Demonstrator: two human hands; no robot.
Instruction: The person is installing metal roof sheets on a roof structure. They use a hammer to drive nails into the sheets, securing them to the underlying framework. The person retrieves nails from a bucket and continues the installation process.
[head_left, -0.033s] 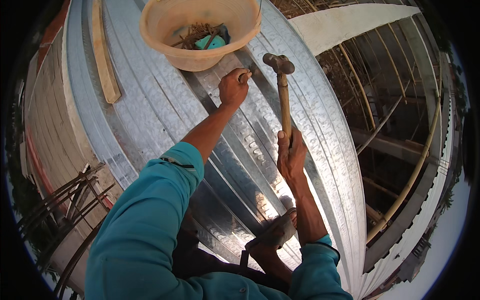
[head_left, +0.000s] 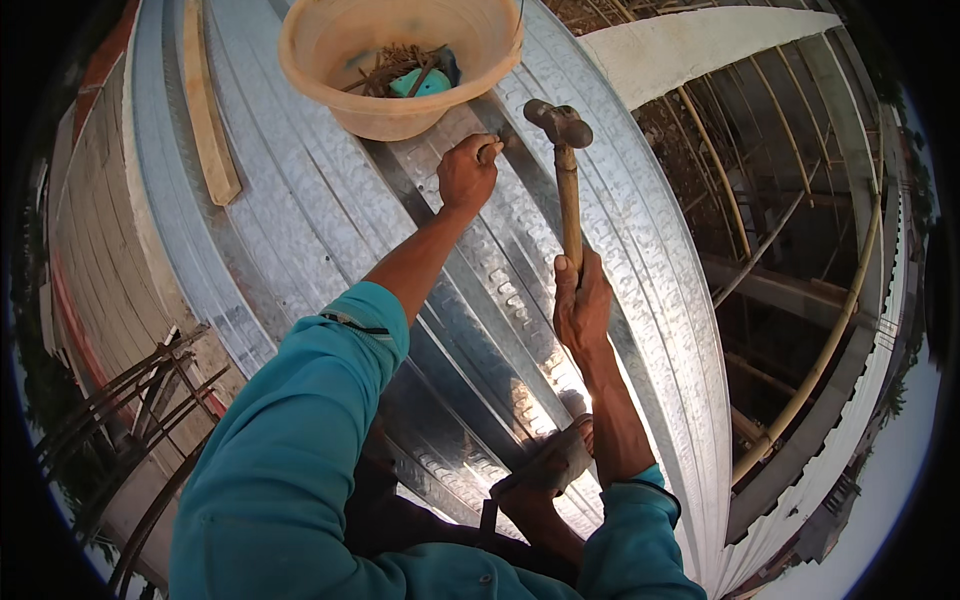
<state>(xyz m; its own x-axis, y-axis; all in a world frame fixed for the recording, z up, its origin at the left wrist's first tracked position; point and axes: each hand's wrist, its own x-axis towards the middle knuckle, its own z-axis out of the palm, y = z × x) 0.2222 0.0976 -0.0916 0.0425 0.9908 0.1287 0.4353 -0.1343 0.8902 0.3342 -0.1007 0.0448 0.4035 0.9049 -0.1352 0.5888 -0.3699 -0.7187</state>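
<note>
My right hand (head_left: 583, 312) is wrapped round the wooden handle of a hammer (head_left: 568, 190), gripping its lower end. The hammer's dark metal head points away from me, above the ribbed metal sheets (head_left: 310, 200). Further forward and to the left, my left hand (head_left: 468, 175) is closed over a sheet, its thumb and fingers pinched together. Whatever those fingers hold is too small to make out. Just beyond my left hand stands a pale plastic basin (head_left: 400, 120), with several thin brown pieces, perhaps nails, and a turquoise item (head_left: 420, 83) inside.
A wooden batten (head_left: 208, 110) lies on the sheets at the left. Past their right edge the surface drops to an open space with bamboo poles (head_left: 815, 420) and a pale concrete edge (head_left: 700, 50). Bare rebar (head_left: 150, 390) sticks up at the left. My foot (head_left: 555, 465) rests on the sheets.
The hammer head has tipped very slightly away from me. Both hands stay practically in place.
</note>
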